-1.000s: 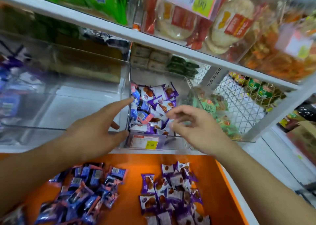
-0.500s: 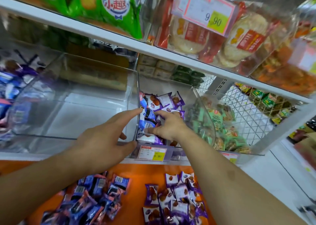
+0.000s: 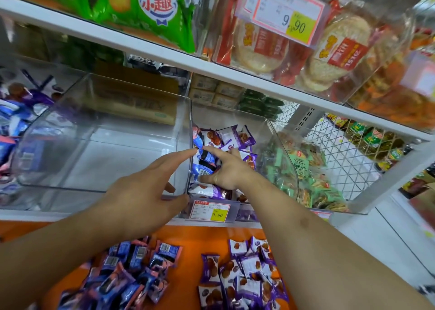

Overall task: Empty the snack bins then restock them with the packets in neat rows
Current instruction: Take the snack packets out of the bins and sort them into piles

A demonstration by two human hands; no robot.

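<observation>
An empty clear bin (image 3: 94, 133) stands on the white shelf. My left hand (image 3: 146, 192) holds its front right corner, index finger stretched along the wall, thumb at the front edge. The bin to its right (image 3: 279, 145) holds a jumble of purple packets (image 3: 235, 136) and blue packets (image 3: 203, 166). My right hand (image 3: 231, 170) is inside it, thumb and index finger spread around the blue packets, other fingers curled down among the rest. Below, on the orange surface (image 3: 188, 241), lie a pile of blue packets (image 3: 131, 269) and a pile of purple packets (image 3: 244, 274).
A bin of green packets (image 3: 303, 168) stands right of the middle bin. A 9.90 price tag (image 3: 209, 210) hangs on the shelf's front edge. More blue and purple packets (image 3: 14, 121) sit at far left. The upper shelf (image 3: 164, 50) with snack bags overhangs closely.
My right hand has gone from above the middle bin's front edge down into it and onto the packets. My left hand has stayed on the empty bin's corner.
</observation>
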